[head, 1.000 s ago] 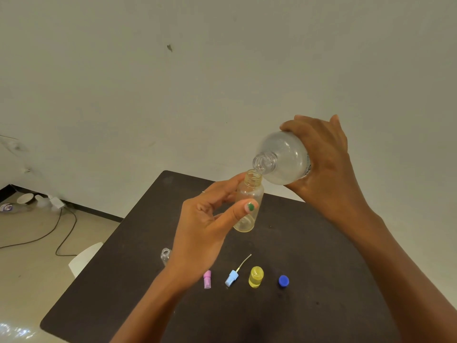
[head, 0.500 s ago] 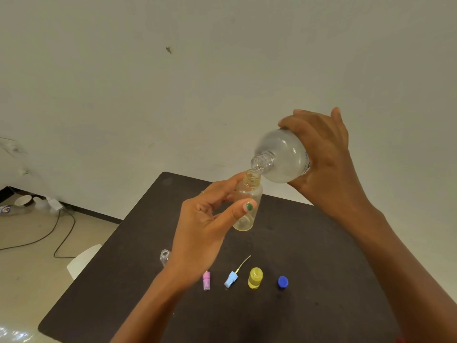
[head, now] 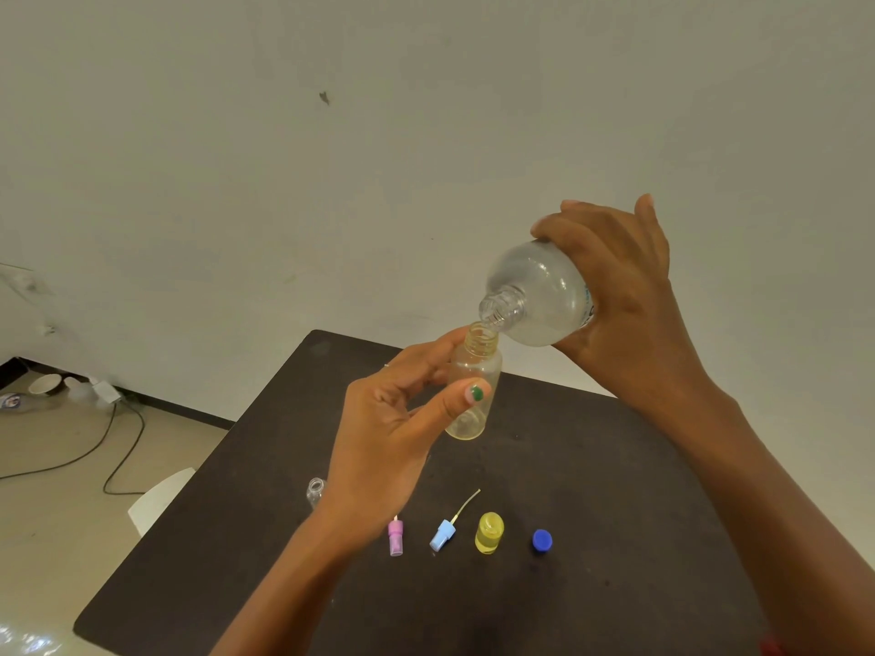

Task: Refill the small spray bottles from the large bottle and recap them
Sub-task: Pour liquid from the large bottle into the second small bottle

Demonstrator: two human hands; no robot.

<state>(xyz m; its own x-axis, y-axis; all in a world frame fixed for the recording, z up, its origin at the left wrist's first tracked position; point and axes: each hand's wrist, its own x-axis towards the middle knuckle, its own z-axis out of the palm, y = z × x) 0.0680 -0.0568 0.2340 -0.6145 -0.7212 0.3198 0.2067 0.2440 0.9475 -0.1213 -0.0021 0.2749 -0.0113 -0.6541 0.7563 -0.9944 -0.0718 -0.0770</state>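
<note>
My left hand (head: 393, 437) holds a small yellowish clear spray bottle (head: 473, 390) upright above the dark table (head: 592, 466), thumb on its front. My right hand (head: 620, 295) grips the large clear bottle (head: 540, 295), tilted neck-down so its open mouth sits right over the small bottle's threaded neck. On the table lie a pink spray head (head: 396, 537), a light blue spray head with its tube (head: 445, 532), a yellow cap (head: 489, 532) and a blue cap (head: 542, 540). Another small clear bottle (head: 316, 490) shows partly behind my left wrist.
A plain pale wall stands behind the table. On the floor to the left lie a black cable (head: 113, 447), a paper cup (head: 45, 384) and a white charger (head: 106, 391). A white chair corner (head: 161, 497) sits by the table's left edge.
The large bottle has tipped more steeply, its mouth dropping closer over the small bottle's neck. My left hand has kept the small bottle nearly still.
</note>
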